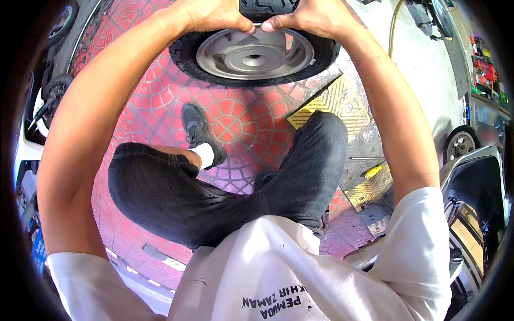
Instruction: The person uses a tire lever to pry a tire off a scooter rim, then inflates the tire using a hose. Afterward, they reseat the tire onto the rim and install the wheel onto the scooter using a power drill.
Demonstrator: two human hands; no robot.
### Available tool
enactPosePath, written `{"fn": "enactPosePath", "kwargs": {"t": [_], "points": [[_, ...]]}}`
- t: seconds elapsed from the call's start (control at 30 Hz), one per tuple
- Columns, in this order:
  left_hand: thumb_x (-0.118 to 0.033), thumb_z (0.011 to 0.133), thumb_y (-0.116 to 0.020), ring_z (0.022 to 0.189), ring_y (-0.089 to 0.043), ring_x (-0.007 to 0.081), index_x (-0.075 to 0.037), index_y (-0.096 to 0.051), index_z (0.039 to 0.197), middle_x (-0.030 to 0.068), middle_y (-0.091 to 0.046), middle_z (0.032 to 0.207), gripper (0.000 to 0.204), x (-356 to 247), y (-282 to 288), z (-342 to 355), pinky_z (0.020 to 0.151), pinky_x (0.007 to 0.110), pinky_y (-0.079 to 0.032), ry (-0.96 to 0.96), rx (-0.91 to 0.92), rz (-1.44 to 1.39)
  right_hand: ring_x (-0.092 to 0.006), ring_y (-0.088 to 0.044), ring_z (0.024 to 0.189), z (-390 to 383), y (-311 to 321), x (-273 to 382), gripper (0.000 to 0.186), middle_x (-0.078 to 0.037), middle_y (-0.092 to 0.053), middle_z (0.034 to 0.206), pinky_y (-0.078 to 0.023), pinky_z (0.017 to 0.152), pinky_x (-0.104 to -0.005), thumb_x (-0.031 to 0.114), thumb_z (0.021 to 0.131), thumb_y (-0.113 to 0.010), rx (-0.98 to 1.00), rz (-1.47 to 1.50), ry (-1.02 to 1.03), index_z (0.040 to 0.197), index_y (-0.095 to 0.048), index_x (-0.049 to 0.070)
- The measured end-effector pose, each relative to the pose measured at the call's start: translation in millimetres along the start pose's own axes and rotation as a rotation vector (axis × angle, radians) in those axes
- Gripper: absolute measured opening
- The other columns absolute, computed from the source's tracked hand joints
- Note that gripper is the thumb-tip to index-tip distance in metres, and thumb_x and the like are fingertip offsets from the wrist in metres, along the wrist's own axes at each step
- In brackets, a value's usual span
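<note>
A small wheel with a black, knobbly tire (pixel 187 61) and a silver metal rim (pixel 257 56) stands in front of me, cut off by the upper edge of the picture. My left hand (pixel 217 15) grips it from the left and my right hand (pixel 318 18) from the right. Both thumbs point inward and almost meet at the rim's upper edge. The other fingers are mostly hidden behind the tire or out of the picture. My arms reach forward around my bent knees, and a dark shoe rests on the red patterned floor (pixel 230 125) below the wheel.
Yellow ridged plates (pixel 334 101) lie right of the wheel, with a yellow-handled screwdriver (pixel 373 171) nearer me. A spoked wheel (pixel 460 145) and body panels stand far right. Motorcycle parts (pixel 53 99) line the left. A hose (pixel 395 27) runs at the upper right, near shelves of bottles (pixel 484 69).
</note>
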State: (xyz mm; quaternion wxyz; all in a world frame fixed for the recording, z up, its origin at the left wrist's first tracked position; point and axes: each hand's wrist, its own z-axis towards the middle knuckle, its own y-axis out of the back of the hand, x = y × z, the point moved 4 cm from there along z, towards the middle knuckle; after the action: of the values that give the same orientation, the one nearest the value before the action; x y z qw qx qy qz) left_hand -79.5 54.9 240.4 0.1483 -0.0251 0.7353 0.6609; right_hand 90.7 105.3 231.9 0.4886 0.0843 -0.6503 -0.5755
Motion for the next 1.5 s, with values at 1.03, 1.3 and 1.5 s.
{"fn": "enactPosePath", "kwargs": {"t": [1.03, 1.3, 1.5], "points": [[-0.04, 0.062, -0.088, 0.103, -0.072, 0.0312, 0.005, -0.064, 0.127, 0.0216, -0.073, 0.11, 0.082, -1.4, -18.6, -77.4, 0.095, 0.041, -0.055, -0.012, 0.073, -0.458, -0.0443, -0.061, 0.116, -56.9, -3.0, 34.0, 0.095, -0.025, -0.065, 0.119, -0.05, 0.1, -0.0503, 0.043, 0.059, -0.095, 0.033, 0.021, 0.25, 0.134, -0.056, 0.0], [-0.043, 0.064, -0.088, 0.109, -0.071, 0.0319, 0.004, -0.064, 0.129, 0.0228, -0.073, 0.116, 0.084, -3.9, -19.6, -76.0, 0.097, 0.04, -0.054, 0.111, 0.107, -0.429, -0.0411, -0.067, 0.098, -50.8, -2.4, 33.4, 0.058, -0.021, -0.069, 0.1, -0.054, 0.086, -0.05, 0.039, 0.072, -0.089, -0.039, -0.012, 0.243, 0.108, -0.064, 0.003], [-0.04, 0.075, -0.084, 0.106, -0.071, 0.0269, 0.009, -0.062, 0.131, 0.0217, -0.071, 0.12, 0.078, -34.3, -26.1, -60.3, 0.096, 0.038, -0.054, 0.408, 0.09, -0.769, -0.0385, -0.059, 0.125, -189.8, -19.5, -83.1, 0.085, -0.022, -0.062, 0.133, -0.047, 0.104, -0.0468, 0.057, 0.082, -0.081, -0.562, -0.082, -0.164, 0.145, -0.053, 0.007]]}}
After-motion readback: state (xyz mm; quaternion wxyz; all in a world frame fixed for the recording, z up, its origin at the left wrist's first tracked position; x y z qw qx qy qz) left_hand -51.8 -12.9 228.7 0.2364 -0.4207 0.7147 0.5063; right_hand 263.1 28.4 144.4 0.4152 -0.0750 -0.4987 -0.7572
